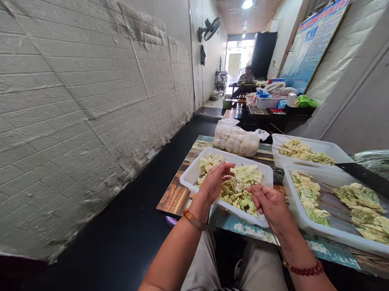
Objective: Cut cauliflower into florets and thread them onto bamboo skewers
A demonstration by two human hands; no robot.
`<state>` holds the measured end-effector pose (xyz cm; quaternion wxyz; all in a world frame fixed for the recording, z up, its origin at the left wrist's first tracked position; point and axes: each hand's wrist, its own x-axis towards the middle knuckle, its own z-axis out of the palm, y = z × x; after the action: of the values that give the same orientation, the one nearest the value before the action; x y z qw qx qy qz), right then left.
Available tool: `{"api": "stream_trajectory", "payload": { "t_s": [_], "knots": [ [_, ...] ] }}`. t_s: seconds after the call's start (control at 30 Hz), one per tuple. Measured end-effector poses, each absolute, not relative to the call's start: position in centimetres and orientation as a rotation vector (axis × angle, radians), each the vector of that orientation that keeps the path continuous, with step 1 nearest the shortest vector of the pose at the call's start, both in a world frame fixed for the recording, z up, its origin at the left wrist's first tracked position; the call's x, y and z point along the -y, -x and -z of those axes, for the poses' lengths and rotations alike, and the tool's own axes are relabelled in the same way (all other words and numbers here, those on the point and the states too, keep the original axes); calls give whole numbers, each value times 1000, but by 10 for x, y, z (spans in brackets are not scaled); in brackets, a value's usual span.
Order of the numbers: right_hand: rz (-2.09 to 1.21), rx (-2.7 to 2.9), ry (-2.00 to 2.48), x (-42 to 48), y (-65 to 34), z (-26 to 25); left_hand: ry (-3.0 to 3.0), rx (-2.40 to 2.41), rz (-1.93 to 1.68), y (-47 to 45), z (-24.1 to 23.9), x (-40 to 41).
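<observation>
My right hand (272,205) pinches a thin skewer (275,241), whose lower end runs down past my wrist. Pale cauliflower florets (247,175) sit at the skewer's upper end, over a white plastic tub (184,179). Beside them on the left is my left hand (216,179), its fingers stretched out and slightly curled, with nothing visible in them. Loose cauliflower pieces (228,192) lie in the tub below both hands. Whether my left fingertips touch the florets is hard to tell.
Right of the tub, two more white tubs (294,220) hold skewered cauliflower (308,196). Behind stands a clear bag of pale round items (236,140) on the patterned table (174,198). A brick-patterned wall (81,103) runs along the left. A person (248,75) sits far back.
</observation>
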<state>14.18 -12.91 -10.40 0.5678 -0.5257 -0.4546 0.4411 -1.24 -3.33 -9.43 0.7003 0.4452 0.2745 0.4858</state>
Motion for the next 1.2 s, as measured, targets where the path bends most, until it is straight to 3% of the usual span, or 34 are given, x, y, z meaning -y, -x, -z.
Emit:
{"api": "stream_trajectory", "payload": {
  "t_s": [0.3,0.6,1.2],
  "knots": [
    [-987,1005,1227,127,-143,111,-1018,-685,-1097,12,97,32],
    [-933,898,1172,127,-143,110,-1394,-571,-722,8,91,42],
    [-861,852,1168,127,-142,110,-1523,-603,-706,8,88,44]
  ]
}}
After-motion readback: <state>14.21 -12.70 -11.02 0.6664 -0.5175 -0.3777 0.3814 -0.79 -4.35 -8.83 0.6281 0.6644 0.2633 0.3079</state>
